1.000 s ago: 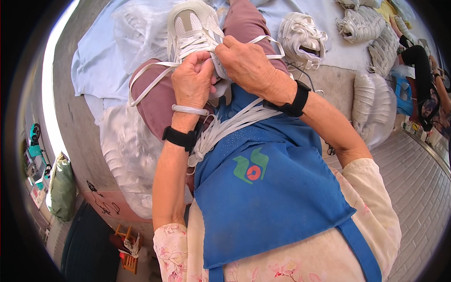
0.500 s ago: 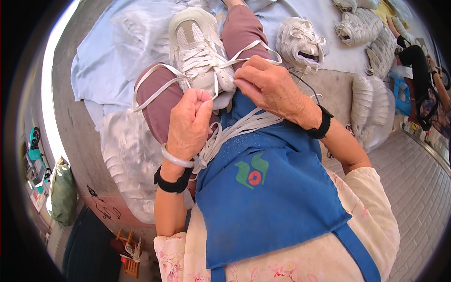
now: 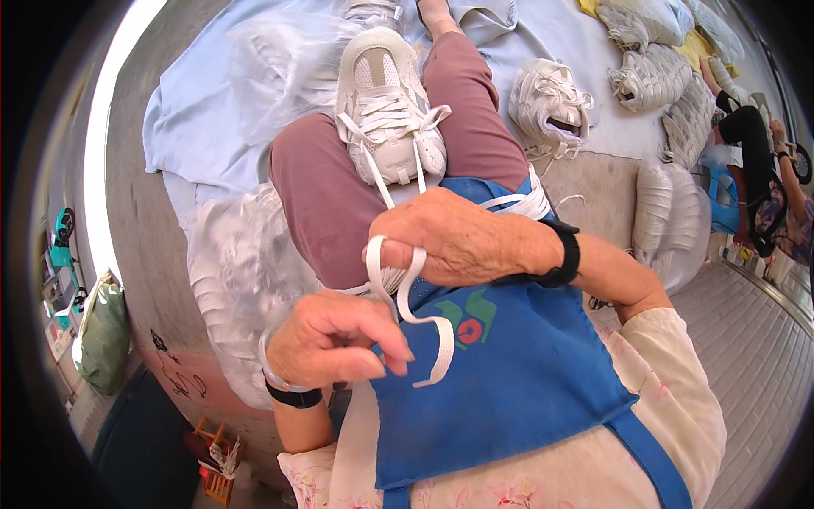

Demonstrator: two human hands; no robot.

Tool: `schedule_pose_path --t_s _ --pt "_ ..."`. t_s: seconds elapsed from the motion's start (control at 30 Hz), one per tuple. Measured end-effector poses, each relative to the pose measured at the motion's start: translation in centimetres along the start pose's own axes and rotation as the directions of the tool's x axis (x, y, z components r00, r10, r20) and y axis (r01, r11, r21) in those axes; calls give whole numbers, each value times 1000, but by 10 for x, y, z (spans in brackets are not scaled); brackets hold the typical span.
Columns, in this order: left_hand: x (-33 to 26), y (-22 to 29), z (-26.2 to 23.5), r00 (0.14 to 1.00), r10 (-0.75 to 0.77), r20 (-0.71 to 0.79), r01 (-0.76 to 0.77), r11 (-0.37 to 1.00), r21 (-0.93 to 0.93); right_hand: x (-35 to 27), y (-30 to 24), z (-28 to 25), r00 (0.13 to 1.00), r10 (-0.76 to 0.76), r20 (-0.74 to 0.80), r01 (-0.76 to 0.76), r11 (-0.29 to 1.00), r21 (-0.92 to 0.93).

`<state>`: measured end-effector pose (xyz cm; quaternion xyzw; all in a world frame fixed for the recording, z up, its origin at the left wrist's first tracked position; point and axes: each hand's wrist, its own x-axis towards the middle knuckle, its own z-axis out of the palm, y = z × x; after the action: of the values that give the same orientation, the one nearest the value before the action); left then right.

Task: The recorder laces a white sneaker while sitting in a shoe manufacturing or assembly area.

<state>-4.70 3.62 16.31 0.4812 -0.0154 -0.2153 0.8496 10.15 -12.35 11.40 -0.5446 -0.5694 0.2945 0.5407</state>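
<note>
White lace [image 3: 413, 297], white/beige sneaker [image 3: 386, 106], blue apron [image 3: 509, 365] w/ green-red emblem, mauve trousers [image 3: 326, 191], prob. floral sleeves.

hidden: white lace [image 3: 405, 293] passes under the right hand [image 3: 462, 246], its grip unseen | hidden: left hand [image 3: 335, 339] fingertips curl from view | cut off: second shoe [image 3: 373, 10] at top edge | too small: far person's [image 3: 759, 161] work
</note>
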Motion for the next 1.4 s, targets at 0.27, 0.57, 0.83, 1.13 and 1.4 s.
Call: schedule_pose_path --t_s 0.27,0.57,0.83,1.13,1.4 --pt "54 -29 -60 560 236 -794 242 870 430 18 -50 35 941 -165 296 93 966 242" --pt "98 -28 -99 781 236 -579 374 565 736 27 -59 26 903 -140 405 36 967 254" --pt "97 -19 -95 783 133 -607 352 710 610 25 -57 29 952 -154 263 63 943 325" --pt "94 2 -101 799 -182 -573 468 787 403 26 -59 27 908 -151 392 13 943 333" --pt "104 -22 -107 779 543 -315 288 137 948 24 -66 19 947 -193 256 80 916 394"
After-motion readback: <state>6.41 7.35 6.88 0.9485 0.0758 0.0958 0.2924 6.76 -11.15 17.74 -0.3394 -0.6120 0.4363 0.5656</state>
